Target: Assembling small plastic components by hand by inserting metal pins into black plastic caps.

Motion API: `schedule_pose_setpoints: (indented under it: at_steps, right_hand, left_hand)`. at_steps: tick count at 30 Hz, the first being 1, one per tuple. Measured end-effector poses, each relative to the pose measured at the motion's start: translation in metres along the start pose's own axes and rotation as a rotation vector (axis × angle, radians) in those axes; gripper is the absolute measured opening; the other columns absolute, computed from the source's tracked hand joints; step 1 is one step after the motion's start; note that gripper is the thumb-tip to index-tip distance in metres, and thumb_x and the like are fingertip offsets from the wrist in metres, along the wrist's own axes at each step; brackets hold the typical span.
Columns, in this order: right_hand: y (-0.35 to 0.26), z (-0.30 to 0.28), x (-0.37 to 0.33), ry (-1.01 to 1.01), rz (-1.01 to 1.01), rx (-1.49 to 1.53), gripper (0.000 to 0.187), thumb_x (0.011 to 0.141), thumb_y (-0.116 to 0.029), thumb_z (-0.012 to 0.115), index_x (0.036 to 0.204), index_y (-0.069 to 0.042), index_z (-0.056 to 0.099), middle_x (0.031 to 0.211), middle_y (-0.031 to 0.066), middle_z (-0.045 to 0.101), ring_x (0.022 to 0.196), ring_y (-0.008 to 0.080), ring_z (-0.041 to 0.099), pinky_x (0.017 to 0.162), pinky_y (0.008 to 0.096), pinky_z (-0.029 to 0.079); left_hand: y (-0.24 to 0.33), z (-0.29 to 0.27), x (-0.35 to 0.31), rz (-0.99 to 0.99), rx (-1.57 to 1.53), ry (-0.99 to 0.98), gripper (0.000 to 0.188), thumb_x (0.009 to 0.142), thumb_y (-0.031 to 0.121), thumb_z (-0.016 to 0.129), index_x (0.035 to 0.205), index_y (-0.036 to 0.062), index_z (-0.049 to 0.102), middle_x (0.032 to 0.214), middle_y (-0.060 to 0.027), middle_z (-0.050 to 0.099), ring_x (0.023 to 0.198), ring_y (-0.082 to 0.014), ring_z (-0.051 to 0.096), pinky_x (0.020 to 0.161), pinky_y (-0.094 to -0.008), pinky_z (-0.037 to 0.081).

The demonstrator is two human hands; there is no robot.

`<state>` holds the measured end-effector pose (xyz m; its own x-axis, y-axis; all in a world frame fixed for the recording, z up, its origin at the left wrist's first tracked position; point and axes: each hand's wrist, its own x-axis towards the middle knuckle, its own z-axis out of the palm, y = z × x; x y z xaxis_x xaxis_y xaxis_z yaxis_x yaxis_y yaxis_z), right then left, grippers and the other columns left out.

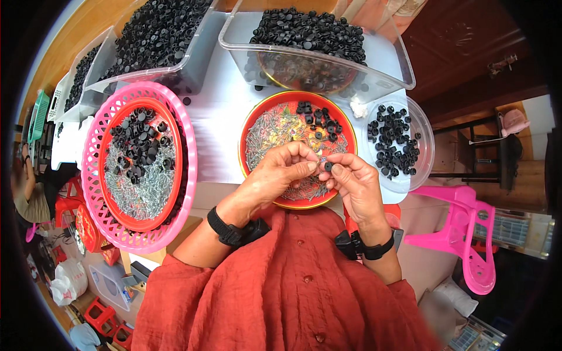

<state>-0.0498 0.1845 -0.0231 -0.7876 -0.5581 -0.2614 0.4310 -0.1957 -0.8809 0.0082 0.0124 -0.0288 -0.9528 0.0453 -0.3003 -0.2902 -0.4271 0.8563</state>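
My left hand (275,172) and my right hand (356,184) meet over a round red tray (298,205) with a gold rim. Thumb and forefinger of the right hand pinch a small black plastic cap (328,167) with a hole in its middle. The left fingertips are pressed together right beside it; what they hold is mostly hidden, with a small shiny bit showing between the hands. Loose silver screws (260,137) cover much of the tray, and a cluster of black caps (316,117) lies at its far right side.
Left stands a pink basket (93,167) bearing a red tray (175,199) of screws and black caps. Clear bins (404,76) (199,44) full of black parts stand behind. At right are a round clear tub (426,146) of caps and a pink stool (451,205).
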Motion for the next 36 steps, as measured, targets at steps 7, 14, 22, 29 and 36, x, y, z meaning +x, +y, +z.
schedule_pose_setpoints:
  at_steps: [7,14,22,29,36]
  right_hand:
    - [0.006,0.003,0.003,0.002,0.013,0.002,0.015,0.086,0.0,0.056,0.1,0.003,0.058,0.084,0.008,0.063,0.074,0.0126,0.061,0.062,0.0216,0.049]
    - [0.006,0.004,0.002,0.019,0.005,-0.032,0.013,0.083,0.002,0.059,0.096,0.002,0.06,0.083,0.0078,0.063,0.073,0.0126,0.061,0.062,0.0208,0.049]
    - [0.013,0.002,0.0,0.024,-0.056,-0.077,0.015,0.081,0.004,0.06,0.096,0.003,0.061,0.084,0.0065,0.063,0.074,0.0114,0.06,0.065,0.0215,0.05]
    - [0.011,0.002,-0.001,0.002,-0.035,0.042,0.014,0.081,0.005,0.059,0.095,0.003,0.061,0.086,0.0078,0.063,0.074,0.0119,0.06,0.066,0.0227,0.051]
    - [0.009,-0.003,-0.002,-0.016,0.002,0.019,0.014,0.081,0.005,0.06,0.094,0.002,0.061,0.082,0.0078,0.063,0.07,0.0114,0.06,0.062,0.0221,0.05]
  left_hand:
    - [-0.009,0.001,-0.002,0.193,0.041,-0.002,0.01,0.086,0.009,0.06,0.094,0.0029,0.058,0.085,0.0008,0.06,0.067,-0.004,0.049,0.058,-0.0193,0.04]
    - [0.007,0.007,-0.008,0.177,0.498,0.131,0.007,0.081,0.003,0.062,0.087,0.0002,0.061,0.082,-0.0007,0.061,0.062,-0.0056,0.05,0.054,-0.0225,0.042]
    - [0.009,0.013,-0.011,0.481,0.781,0.195,0.009,0.075,-0.001,0.065,0.082,0.0018,0.061,0.074,-0.0043,0.058,0.056,-0.0087,0.049,0.05,-0.024,0.04]
    - [0.007,0.01,-0.007,0.479,0.688,0.144,0.009,0.076,0.0,0.065,0.081,0.0012,0.059,0.074,-0.0048,0.059,0.058,-0.0118,0.052,0.052,-0.0254,0.041]
    - [0.011,0.011,-0.001,0.517,0.74,0.048,0.009,0.076,0.002,0.066,0.082,0.0011,0.059,0.077,-0.005,0.06,0.066,-0.0128,0.057,0.057,-0.026,0.044]
